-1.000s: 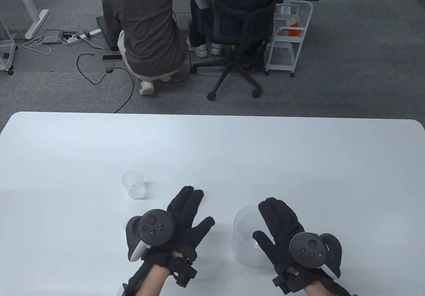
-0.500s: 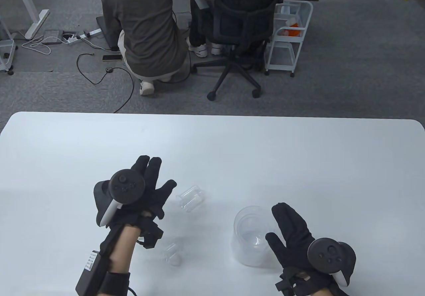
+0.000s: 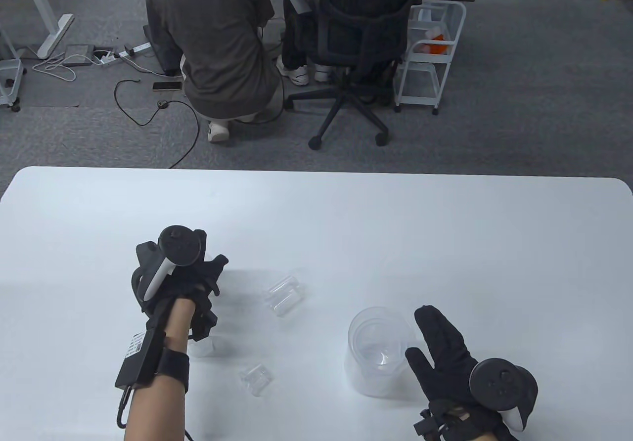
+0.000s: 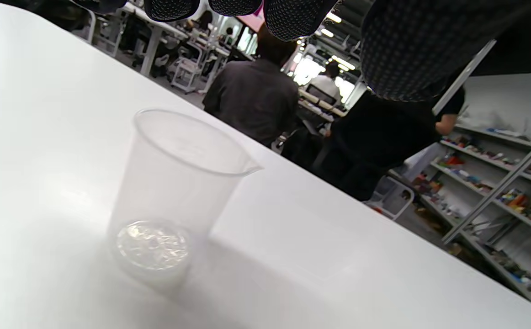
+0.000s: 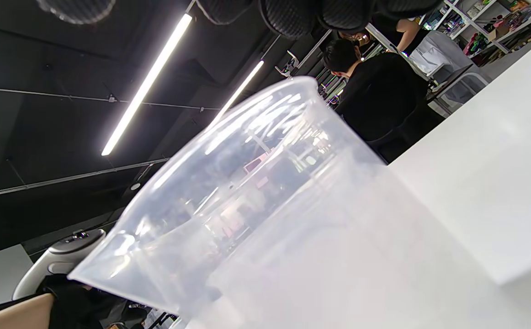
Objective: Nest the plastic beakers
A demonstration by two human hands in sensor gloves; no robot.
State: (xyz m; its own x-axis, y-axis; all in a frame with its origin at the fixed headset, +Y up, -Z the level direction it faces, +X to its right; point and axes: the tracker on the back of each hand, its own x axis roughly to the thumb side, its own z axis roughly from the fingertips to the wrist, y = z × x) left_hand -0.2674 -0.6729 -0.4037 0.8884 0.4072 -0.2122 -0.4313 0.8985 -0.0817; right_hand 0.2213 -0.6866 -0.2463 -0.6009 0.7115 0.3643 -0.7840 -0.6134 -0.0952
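A large clear beaker [image 3: 368,362] stands upright at the front right with a smaller one nested inside; it fills the right wrist view [image 5: 293,228]. My right hand [image 3: 421,334] lies open against its right side, thumb at the rim. My left hand [image 3: 211,273] is curled down over a small upright beaker [image 4: 174,183], which it hides in the table view. In the left wrist view the fingertips [image 4: 293,18] hang above that beaker and do not touch it. A mid-size beaker [image 3: 284,295] lies on its side at the centre. A tiny beaker [image 3: 256,379] lies toward the front.
Another small clear beaker [image 3: 203,347] stands beside my left forearm. The white table [image 3: 445,223] has its far edge near the middle of the view. Behind it are two people, an office chair [image 3: 356,40] and a white cart [image 3: 430,50].
My left hand moved left and away from me, uncovering the two lying beakers, and curled down over the small upright beaker. My right hand drew back slightly beside the large beaker.
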